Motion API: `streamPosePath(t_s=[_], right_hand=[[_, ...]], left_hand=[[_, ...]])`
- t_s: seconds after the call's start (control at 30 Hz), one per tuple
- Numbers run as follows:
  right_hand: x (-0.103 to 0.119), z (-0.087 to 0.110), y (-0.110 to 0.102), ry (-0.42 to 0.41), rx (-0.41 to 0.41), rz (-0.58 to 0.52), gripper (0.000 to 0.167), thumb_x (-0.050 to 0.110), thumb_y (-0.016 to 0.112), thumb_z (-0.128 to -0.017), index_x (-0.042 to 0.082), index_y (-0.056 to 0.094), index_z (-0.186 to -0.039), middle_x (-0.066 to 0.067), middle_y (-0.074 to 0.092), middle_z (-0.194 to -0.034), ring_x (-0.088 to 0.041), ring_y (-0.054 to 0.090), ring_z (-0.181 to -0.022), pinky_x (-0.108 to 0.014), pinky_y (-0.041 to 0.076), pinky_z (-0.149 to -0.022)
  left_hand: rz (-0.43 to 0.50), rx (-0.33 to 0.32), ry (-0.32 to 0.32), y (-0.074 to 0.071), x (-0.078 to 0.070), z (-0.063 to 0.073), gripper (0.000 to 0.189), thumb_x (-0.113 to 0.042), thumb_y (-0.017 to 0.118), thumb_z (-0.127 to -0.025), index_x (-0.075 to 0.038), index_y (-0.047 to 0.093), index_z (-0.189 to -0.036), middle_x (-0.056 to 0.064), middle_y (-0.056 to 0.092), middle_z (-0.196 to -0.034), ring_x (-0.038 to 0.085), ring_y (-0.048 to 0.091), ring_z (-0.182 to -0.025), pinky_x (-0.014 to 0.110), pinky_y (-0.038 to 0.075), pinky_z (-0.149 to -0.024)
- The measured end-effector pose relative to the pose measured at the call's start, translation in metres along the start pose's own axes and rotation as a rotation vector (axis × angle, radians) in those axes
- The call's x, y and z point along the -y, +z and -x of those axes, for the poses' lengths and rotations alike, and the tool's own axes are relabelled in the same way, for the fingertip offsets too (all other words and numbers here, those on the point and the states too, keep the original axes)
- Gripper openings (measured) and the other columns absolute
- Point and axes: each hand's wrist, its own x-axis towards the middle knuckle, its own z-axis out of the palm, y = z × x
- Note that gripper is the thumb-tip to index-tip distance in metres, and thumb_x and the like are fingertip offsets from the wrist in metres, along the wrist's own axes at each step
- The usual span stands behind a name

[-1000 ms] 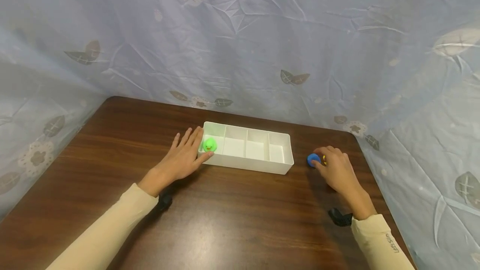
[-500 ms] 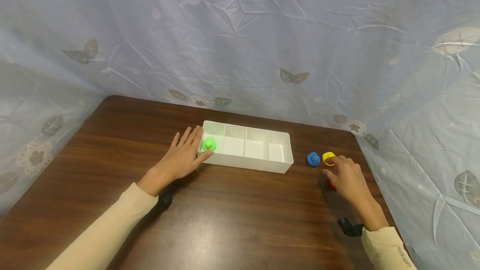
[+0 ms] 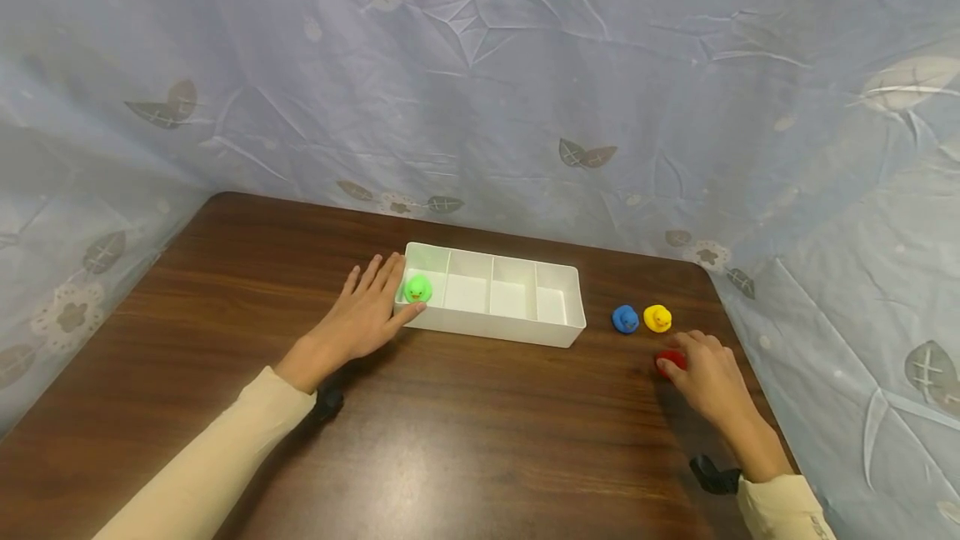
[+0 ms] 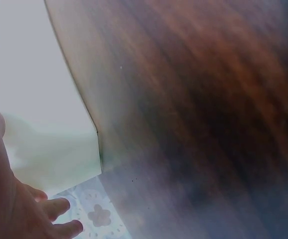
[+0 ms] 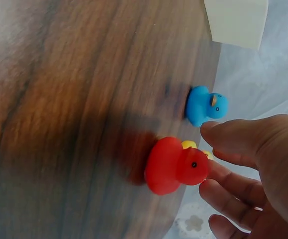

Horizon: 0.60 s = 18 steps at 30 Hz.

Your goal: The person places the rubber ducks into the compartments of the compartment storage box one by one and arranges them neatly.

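Note:
My left hand (image 3: 365, 309) lies with spread, straight fingers against the left end of a white four-sided divided tray (image 3: 487, 324), thumb over its front rim. Inside the leftmost compartment sits a green rubber duck (image 3: 417, 289). At the table's right side, my right hand (image 3: 714, 379) reaches over a red rubber duck (image 3: 670, 362). In the right wrist view the red duck (image 5: 165, 167) stands on the table; my fingertips are right at its head, while the thumb is apart from it. A blue duck (image 3: 626, 319) and a yellow duck (image 3: 657, 318) stand just beyond.
The dark wooden table (image 3: 480, 423) ends near the right forearm. A patterned pale curtain (image 3: 480, 107) hangs behind it and along both sides. Black wrist-worn devices (image 3: 714, 474) sit under the wrists.
My right hand has left the blue and yellow ducks, coming nearer and rightward to the red duck. Both of those ducks now show fully. The left hand has stayed at the tray.

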Motion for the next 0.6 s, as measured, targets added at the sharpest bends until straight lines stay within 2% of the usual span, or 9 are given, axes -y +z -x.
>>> streamPosePath(t_s=[0.27, 0.5, 0.6], right_hand=[[-0.006, 0.008, 0.002, -0.001, -0.021, 0.008, 0.036, 0.014, 0.087, -0.087, -0.008, 0.074, -0.113, -0.030, 0.074, -0.109, -0.048, 0.068, -0.092, -0.062, 0.054, -0.074], [-0.011, 0.012, 0.006, 0.008, -0.016, -0.008, 0.037, 0.012, 0.087, -0.085, -0.004, 0.075, -0.117, -0.028, 0.074, -0.107, -0.033, 0.064, -0.079, -0.048, 0.050, -0.064], [-0.012, 0.012, 0.007, 0.018, -0.004, -0.013, 0.039, 0.012, 0.087, -0.085, -0.004, 0.074, -0.119, -0.030, 0.073, -0.110, -0.031, 0.062, -0.078, -0.046, 0.049, -0.062]], left_hand=[[0.003, 0.007, 0.001, 0.000, 0.000, 0.001, 0.095, -0.067, 0.035, -0.110, -0.003, 0.000, -0.171, 0.019, 0.006, -0.181, 0.047, 0.007, -0.167, 0.070, 0.007, -0.133], [0.000, 0.009, 0.005, -0.001, 0.000, 0.001, 0.094, -0.066, 0.035, -0.110, -0.002, 0.001, -0.171, 0.020, 0.007, -0.180, 0.048, 0.007, -0.167, 0.071, 0.007, -0.133], [0.001, 0.012, 0.002, -0.002, 0.000, 0.001, 0.095, -0.066, 0.036, -0.110, -0.003, 0.001, -0.171, 0.019, 0.007, -0.180, 0.047, 0.007, -0.167, 0.070, 0.008, -0.133]])
